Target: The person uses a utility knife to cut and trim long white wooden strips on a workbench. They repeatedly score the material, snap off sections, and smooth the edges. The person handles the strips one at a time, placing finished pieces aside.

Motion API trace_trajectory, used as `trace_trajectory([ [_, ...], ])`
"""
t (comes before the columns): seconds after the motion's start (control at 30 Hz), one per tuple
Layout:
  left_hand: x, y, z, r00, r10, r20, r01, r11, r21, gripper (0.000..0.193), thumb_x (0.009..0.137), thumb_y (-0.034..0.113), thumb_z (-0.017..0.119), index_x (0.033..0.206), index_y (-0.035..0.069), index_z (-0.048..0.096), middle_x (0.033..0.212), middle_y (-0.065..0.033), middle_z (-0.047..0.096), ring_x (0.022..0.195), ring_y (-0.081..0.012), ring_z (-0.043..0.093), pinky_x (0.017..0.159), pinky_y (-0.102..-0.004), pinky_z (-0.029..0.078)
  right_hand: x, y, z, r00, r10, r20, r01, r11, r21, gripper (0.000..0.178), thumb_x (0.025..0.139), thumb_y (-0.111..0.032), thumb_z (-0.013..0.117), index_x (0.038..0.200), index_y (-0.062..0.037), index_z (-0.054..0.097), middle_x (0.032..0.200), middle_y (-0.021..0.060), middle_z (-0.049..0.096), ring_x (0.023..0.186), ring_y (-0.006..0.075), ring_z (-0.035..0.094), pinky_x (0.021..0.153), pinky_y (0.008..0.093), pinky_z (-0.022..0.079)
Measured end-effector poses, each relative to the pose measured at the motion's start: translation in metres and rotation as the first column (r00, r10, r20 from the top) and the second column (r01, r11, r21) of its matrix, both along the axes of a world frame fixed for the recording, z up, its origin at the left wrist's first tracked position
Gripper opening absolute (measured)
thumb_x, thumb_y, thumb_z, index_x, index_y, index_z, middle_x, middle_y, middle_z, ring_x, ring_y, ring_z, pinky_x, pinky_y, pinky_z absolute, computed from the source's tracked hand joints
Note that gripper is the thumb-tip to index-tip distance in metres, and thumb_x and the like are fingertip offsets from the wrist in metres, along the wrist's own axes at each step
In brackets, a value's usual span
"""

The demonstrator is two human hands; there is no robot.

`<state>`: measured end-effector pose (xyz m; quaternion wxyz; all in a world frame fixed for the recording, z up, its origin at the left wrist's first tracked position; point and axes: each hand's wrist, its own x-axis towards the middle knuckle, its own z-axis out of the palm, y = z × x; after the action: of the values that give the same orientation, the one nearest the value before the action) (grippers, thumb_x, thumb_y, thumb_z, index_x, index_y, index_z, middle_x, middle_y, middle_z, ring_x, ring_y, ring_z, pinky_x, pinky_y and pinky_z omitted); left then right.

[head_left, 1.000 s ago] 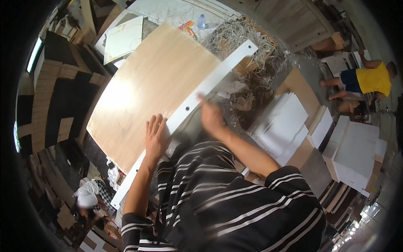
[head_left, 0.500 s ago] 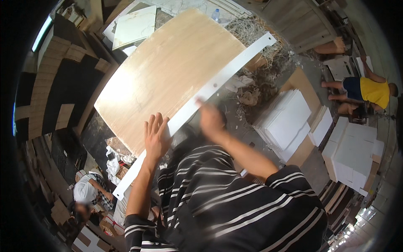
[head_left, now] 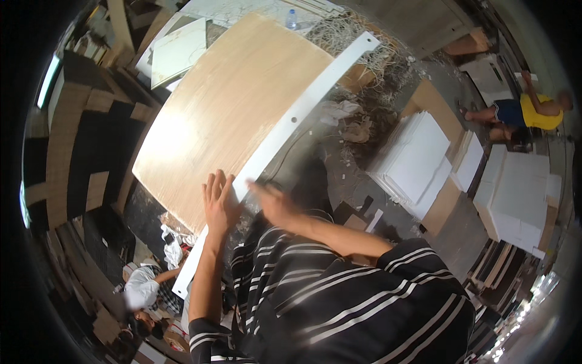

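Observation:
A white strip (head_left: 294,120) with round holes runs along the near edge of a large light-wood board (head_left: 236,91). My left hand (head_left: 219,203) lies flat over the strip and the board's edge, fingers stretched out and pointing away from me. Just to its right, my right hand (head_left: 276,206) is at the strip's near edge, one fingertip reaching onto the white surface. Motion smears this hand; its other fingers look curled, and I cannot make out anything in them.
White panels (head_left: 415,158) are stacked on cardboard at the right, near white boxes (head_left: 515,194). Shredded packing (head_left: 345,39) and a plastic bottle (head_left: 291,19) lie beyond the board. A person in yellow (head_left: 539,112) is at far right; another in white (head_left: 142,288) is at lower left.
My right hand has slid along the strip toward me and leftward, closer to my left hand. The board and strip have shifted slightly left in view; my left hand stays on them.

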<state>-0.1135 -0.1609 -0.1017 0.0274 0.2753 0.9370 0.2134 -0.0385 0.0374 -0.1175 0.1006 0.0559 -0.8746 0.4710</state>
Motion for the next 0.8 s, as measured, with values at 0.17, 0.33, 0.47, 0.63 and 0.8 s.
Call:
trace_trajectory([
  [0.17, -0.002, 0.019, 0.013, 0.994, 0.045, 0.099, -0.028, 0.986, -0.167, 0.089, 0.074, 0.024, 0.085, 0.154, 0.018, 0.046, 0.164, -0.0205, 0.032, 0.153, -0.0415, 0.027, 0.124, -0.0598, 0.020, -0.003, 0.074, -0.023, 0.961, -0.214, 0.176, 0.256, 0.929, -0.268, 0.055, 0.100, -0.002, 0.051, 0.153, -0.0150, 0.050, 0.105, 0.0129, 0.071, 0.081, 0.0208, 0.069, 0.075, 0.0339, 0.056],
  [0.33, -0.037, 0.111, 0.014, 0.998, -0.058, 0.035, 0.060, 0.997, -0.042, 0.081, 0.080, 0.027, 0.083, 0.151, 0.010, 0.047, 0.159, -0.0217, 0.040, 0.150, -0.0417, 0.032, 0.122, -0.0601, 0.023, -0.047, 0.211, -0.042, 0.773, -0.606, 0.187, 0.634, 0.737, -0.235, 0.048, 0.107, -0.014, 0.049, 0.155, -0.0174, 0.049, 0.089, 0.0073, 0.071, 0.069, 0.0148, 0.061, 0.068, 0.0304, 0.051],
  [0.47, -0.058, 0.167, 0.013, 0.998, -0.066, -0.006, 0.065, 0.997, -0.046, 0.078, 0.083, 0.028, 0.081, 0.150, 0.008, 0.046, 0.156, -0.0212, 0.044, 0.148, -0.0417, 0.036, 0.121, -0.0591, 0.027, -0.096, 0.293, -0.052, 0.675, -0.736, 0.046, 0.730, 0.657, -0.190, 0.052, 0.106, -0.006, 0.049, 0.156, -0.0175, 0.047, 0.090, 0.0123, 0.072, 0.078, 0.0255, 0.070, 0.072, 0.0349, 0.054],
  [0.63, -0.060, 0.180, 0.014, 0.995, -0.045, -0.084, 0.041, 0.998, -0.039, 0.074, 0.082, 0.029, 0.084, 0.144, 0.004, 0.054, 0.151, -0.0230, 0.052, 0.144, -0.0437, 0.043, 0.119, -0.0593, 0.030, -0.166, 0.366, -0.056, 0.645, -0.721, -0.253, 0.709, 0.688, -0.155, 0.051, 0.104, -0.003, 0.050, 0.154, -0.0140, 0.049, 0.109, 0.0180, 0.072, 0.092, 0.0280, 0.072, 0.077, 0.0358, 0.055],
  [0.8, -0.059, 0.174, 0.011, 0.994, -0.071, -0.082, 0.065, 0.995, -0.076, 0.072, 0.080, 0.018, 0.082, 0.145, 0.004, 0.053, 0.152, -0.0199, 0.052, 0.145, -0.0422, 0.043, 0.120, -0.0601, 0.029, -0.195, 0.372, -0.049, 0.664, -0.686, -0.298, 0.679, 0.720, -0.147, 0.052, 0.101, 0.002, 0.051, 0.152, -0.0102, 0.051, 0.116, 0.0214, 0.069, 0.102, 0.0341, 0.069, 0.083, 0.0386, 0.054],
])
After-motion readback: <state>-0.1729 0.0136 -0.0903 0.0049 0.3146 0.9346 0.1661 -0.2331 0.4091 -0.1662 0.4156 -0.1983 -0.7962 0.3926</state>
